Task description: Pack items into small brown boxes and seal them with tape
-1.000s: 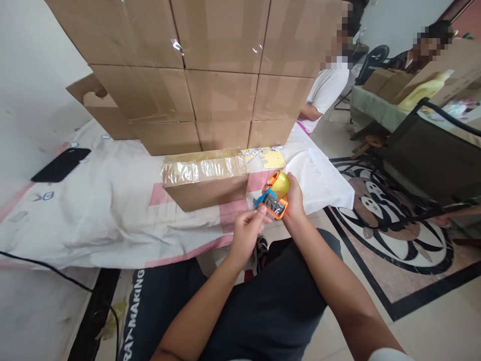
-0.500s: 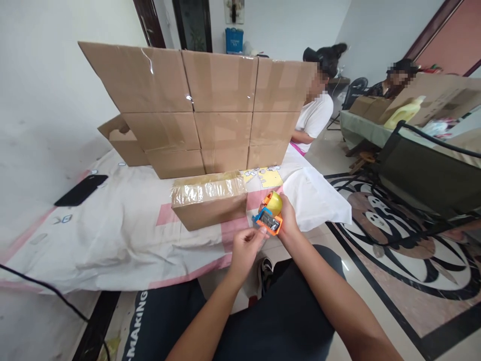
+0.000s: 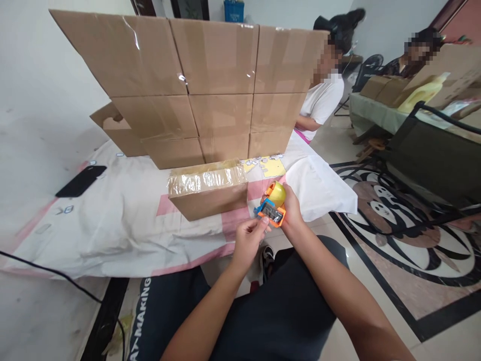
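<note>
My right hand (image 3: 293, 206) is wrapped round an orange and blue tape dispenser (image 3: 273, 212) that carries a yellowish roll of packing tape (image 3: 277, 194). The dispenser is held in the air just off the table's front edge, its blue end pointing left. At its lower edge my left hand (image 3: 248, 240) is closed, thumb and fingertips pinched on what looks like the clear end of the tape. Left of the dispenser stands a closed cardboard box (image 3: 210, 195) with shiny tape along its top.
Behind the box rises a tall wall of taped cardboard (image 3: 221, 75). A black phone (image 3: 80, 181) lies on the white and pink tablecloth (image 3: 124, 220). A person in a white shirt (image 3: 326, 98) sits behind the cardboard. At right are a dark folding chair (image 3: 436, 140) and another person.
The view has tilted down slightly, so the cardboard and boxes sit higher. Both hands keep their hold on the dispenser and tape, with hardly any movement between them.
</note>
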A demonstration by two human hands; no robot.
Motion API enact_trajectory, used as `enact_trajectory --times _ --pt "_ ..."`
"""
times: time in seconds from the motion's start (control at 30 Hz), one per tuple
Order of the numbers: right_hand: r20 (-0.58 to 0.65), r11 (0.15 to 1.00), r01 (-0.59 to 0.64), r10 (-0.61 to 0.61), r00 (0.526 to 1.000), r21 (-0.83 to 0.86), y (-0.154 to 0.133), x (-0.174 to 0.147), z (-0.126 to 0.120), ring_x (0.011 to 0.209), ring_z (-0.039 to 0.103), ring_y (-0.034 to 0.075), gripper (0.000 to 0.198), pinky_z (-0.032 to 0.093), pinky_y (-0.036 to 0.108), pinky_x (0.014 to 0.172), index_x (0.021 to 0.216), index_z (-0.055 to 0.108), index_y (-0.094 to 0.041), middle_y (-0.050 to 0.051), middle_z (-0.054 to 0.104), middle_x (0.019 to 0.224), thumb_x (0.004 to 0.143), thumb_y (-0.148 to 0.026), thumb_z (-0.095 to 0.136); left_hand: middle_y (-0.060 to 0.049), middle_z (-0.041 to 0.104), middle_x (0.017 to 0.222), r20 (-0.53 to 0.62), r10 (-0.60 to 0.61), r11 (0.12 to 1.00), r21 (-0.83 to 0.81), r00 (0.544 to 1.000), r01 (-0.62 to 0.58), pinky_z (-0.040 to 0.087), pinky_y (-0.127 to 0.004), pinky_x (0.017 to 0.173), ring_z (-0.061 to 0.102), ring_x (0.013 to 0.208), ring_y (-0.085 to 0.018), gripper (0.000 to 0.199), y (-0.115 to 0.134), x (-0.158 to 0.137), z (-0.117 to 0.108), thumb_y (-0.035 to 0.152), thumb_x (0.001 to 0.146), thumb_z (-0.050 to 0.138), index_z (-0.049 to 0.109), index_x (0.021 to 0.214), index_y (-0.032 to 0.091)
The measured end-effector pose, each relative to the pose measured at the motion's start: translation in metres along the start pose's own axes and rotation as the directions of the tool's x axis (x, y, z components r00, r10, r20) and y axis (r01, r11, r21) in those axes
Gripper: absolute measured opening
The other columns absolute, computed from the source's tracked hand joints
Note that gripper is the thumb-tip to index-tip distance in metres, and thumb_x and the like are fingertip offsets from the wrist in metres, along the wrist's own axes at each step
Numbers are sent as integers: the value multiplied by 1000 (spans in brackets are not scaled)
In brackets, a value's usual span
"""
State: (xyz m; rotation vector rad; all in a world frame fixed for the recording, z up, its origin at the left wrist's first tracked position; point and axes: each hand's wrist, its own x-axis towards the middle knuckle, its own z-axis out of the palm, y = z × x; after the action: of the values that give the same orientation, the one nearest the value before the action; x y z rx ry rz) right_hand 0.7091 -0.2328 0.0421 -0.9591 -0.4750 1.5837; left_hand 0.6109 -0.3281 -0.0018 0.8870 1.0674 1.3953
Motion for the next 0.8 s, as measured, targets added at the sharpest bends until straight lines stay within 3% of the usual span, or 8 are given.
enact_trajectory --times 0.17,0.3,0.47,0.7,0.8 --pt "16 1000 -17 17 1000 3 -2 0 -1 55 64 16 28 55 27 58 80 59 -19 3 67 65 92 -43 50 5 39 49 -6 -2 999 33 1000 3 22 -23 48 30 48 -6 53 6 -2 0 64 81 67 67 62 14" --pt "47 1000 4 -3 999 -12 1 4 0 54 62 16 28 56 28 57 82 58 -20 1 66 63 91 -47 54 2 48 52 -20 84 989 122 996 -81 27 -24 51 36 51 -8 48 13 -3 -1 60 78 72 70 61 15" --pt "72 1000 -4 3 997 13 4 7 3 53 61 15 27 56 28 56 83 58 -21 0 64 61 90 -47 55 1 55 56 43 71 992 99 997 -75 32 -24 53 39 53 -8 39 16 -1 -3 52 77 75 73 68 14" --pt "80 999 -29 28 996 22 3 10 0 55 63 17 22 57 30 57 81 56 -21 0 64 62 88 -42 55 4 48 52 60 59 997 55 996 -62 32 -22 52 34 50 -6 40 15 3 -3 52 76 76 69 64 14" --pt "84 1000 18 -16 996 -22 5 14 -5 57 65 18 27 58 32 58 83 57 -22 1 66 65 88 -48 56 4 51 54 95 44 997 62 994 -50 32 -23 53 36 52 -7 39 17 2 -3 52 76 76 72 69 14"
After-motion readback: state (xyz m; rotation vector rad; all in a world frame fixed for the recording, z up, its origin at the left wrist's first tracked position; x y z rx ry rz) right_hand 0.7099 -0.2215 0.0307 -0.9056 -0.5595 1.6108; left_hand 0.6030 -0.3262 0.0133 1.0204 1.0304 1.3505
